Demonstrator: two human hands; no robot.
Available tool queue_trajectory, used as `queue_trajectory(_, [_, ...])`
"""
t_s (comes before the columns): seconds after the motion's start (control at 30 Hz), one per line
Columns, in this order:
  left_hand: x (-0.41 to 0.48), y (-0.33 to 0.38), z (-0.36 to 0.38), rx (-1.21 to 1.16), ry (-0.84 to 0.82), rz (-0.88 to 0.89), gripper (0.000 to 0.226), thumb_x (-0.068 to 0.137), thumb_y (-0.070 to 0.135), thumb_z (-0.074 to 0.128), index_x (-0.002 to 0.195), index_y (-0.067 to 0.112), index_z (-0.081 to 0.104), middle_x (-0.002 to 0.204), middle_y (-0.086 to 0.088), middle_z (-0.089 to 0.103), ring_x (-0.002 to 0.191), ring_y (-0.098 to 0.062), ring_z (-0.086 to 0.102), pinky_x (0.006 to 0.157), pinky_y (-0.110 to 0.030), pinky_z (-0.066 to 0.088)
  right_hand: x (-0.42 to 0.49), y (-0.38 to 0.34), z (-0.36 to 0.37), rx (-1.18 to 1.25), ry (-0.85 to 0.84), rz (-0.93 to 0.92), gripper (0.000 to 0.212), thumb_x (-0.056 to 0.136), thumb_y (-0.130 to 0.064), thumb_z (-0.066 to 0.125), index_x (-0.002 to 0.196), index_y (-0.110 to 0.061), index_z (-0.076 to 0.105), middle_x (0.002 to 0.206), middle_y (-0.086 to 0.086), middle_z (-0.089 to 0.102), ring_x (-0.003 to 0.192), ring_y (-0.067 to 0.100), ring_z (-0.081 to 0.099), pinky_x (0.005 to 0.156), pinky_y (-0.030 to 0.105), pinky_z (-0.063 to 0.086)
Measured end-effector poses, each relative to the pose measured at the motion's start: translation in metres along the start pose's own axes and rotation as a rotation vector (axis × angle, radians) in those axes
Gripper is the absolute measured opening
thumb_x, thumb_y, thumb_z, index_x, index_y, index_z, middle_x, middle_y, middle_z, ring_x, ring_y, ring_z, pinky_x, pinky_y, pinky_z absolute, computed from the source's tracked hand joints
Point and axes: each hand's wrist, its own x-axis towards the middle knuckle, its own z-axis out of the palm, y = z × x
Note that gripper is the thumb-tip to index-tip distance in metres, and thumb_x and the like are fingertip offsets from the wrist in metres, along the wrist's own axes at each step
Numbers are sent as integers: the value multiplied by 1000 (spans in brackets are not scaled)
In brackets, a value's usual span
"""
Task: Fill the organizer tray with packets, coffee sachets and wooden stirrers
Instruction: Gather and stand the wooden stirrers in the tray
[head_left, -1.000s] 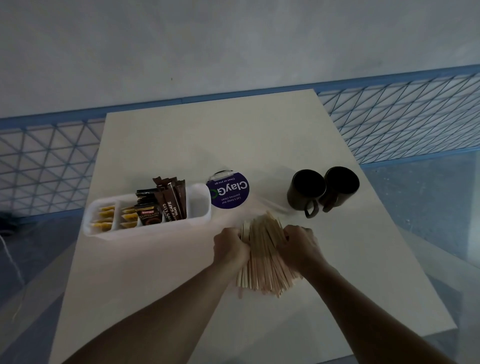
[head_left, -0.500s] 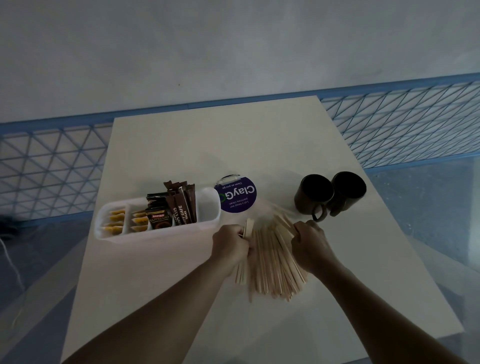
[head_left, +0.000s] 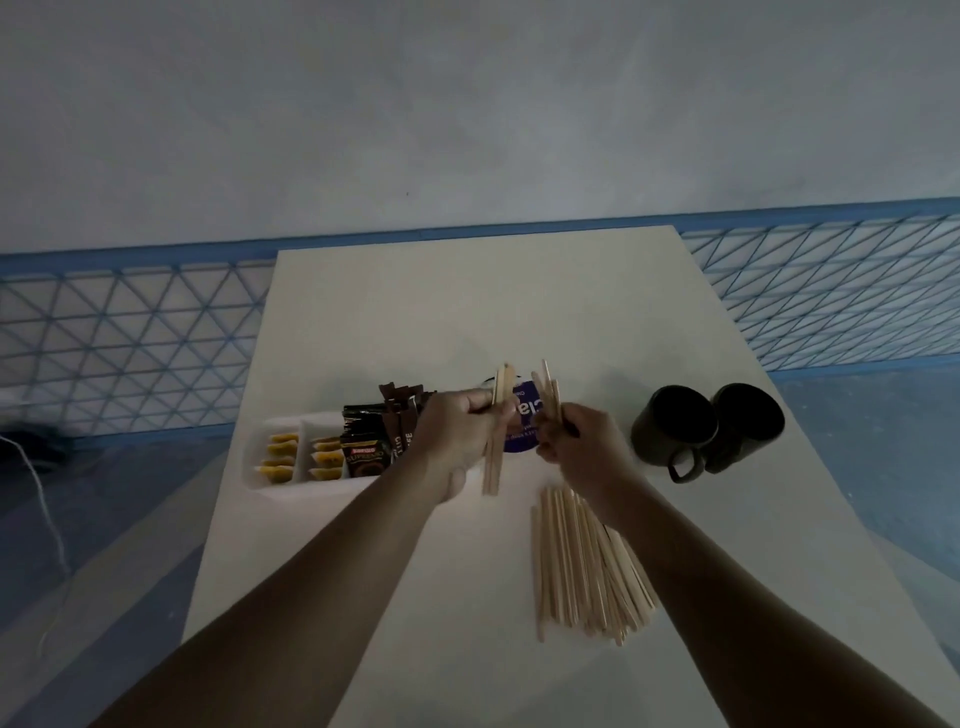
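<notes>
The left hand (head_left: 457, 441) hides the right end of the tray (head_left: 260, 467), so the compartment there cannot be seen, and both hands cover most of a round purple label (head_left: 522, 415) behind them, whose print is cut to a few white letters. The dim light blurs the fine print on the sachets (head_left: 382, 436). The stirrers are thin, pale wooden sticks: the left hand is clenched around a small upright bunch (head_left: 496, 431), its ends showing above and below the fist; the right hand (head_left: 582, 452) grips a few more (head_left: 548, 395), fanned slightly above its fingers. The two hands are close together above the surface (head_left: 467, 312), just right of the tray. The rest of the sticks lie in a loose pile (head_left: 582, 566) on the surface below the right wrist, which covers the pile's top end. The white tray sits at the surface's left edge; its two left compartments hold yellow packets (head_left: 301, 454) laid flat in rows, and the next holds dark brown and black sachets standing on end, leaning a little. To the right, two dark mugs (head_left: 706, 431) stand touching each other, well apart from the tray. Behind the surface runs a blue mesh fence (head_left: 130, 343) beneath a plain grey wall.
</notes>
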Motion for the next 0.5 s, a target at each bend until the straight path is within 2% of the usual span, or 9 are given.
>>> queue_trajectory(0.07, [3, 9, -10, -49, 28, 22, 20, 91, 10, 66, 109, 6, 72, 94, -8, 75, 85, -14, 71, 61, -19, 55, 8, -11, 10, 92, 5, -4, 21, 95, -2, 56, 84, -14, 70, 83, 12, 70, 76, 19, 64, 69, 30, 56])
queue_trajectory(0.17, [10, 16, -25, -61, 114, 83, 22, 88, 13, 69, 109, 7, 73, 93, -4, 77, 92, -15, 73, 81, -30, 58, 22, -26, 28, 214, 41, 13, 32, 90, 3, 58, 74, -19, 74, 72, 3, 72, 74, 20, 69, 71, 34, 59])
queue_trajectory(0.27, [16, 19, -37, -68, 231, 144, 19, 87, 13, 71, 106, 10, 74, 93, -2, 77, 92, -14, 73, 91, -39, 56, 30, -41, 46, 368, 85, 35, 30, 87, 7, 56, 78, -15, 75, 67, 2, 72, 67, 17, 70, 62, 25, 56])
queue_trajectory(0.33, [17, 18, -41, -39, 297, 175, 18, 88, 15, 71, 105, 12, 75, 92, 0, 77, 92, -14, 73, 91, -41, 57, 33, -48, 56, 479, 88, 54, 26, 87, 6, 57, 82, -11, 75, 70, 6, 72, 69, 17, 70, 66, 27, 58])
queue_trajectory(0.43, [20, 13, -46, 64, 377, 230, 16, 89, 20, 70, 104, 19, 76, 89, 7, 77, 90, -11, 72, 89, -40, 58, 38, -51, 69, 543, 59, 68, 21, 91, 3, 57, 91, -8, 75, 79, 10, 73, 77, 20, 69, 82, 35, 60])
queue_trajectory(0.5, [21, 10, -45, 144, 413, 263, 16, 89, 24, 70, 103, 20, 77, 87, 10, 76, 87, -9, 71, 85, -39, 58, 39, -49, 76, 562, 47, 64, 20, 92, 2, 57, 95, -8, 74, 80, 7, 73, 78, 19, 69, 84, 34, 58])
